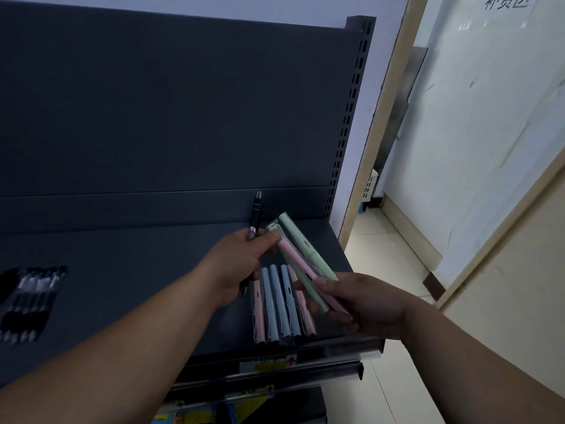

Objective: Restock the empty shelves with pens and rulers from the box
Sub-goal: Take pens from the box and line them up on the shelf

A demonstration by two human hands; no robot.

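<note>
1. Left hand [241, 261]: fingers curled round a black pen [256, 215], which stands roughly upright, tip end hidden under the palm. The thumb reaches across to the top end of the pastel bunch, probably steadying it or peeling one off.
2. Right hand [363, 301]: fingers closed on the lower end of the green and pink pens [302, 249], held on a slant above the shelf [153, 270]. Gripping them low leaves the upper ends free for the other hand, by my reading.
3. Directly beneath, a row of pastel pens [276, 304] lies side by side on the shelf, pink and blue in clear sleeves, ends toward the front edge. The held bunch likely joins this row on its right, where bare shelf remains.
4. Far left on the same shelf is a batch of black pens [29, 298], well apart from the pastels. The black pen in hand probably belongs there; sorting by kind seems the scheme.
5. The box and any rulers are not in view.
6. Surroundings: dark back panel [183, 102], slotted upright [351, 117] at the right, label strip [269, 361] along the front lip, a white basket [370, 185] on the floor beyond.
7. Obstructions: the shelf's right edge is close, so little room there, and both hands crowd over the laid row.
</note>
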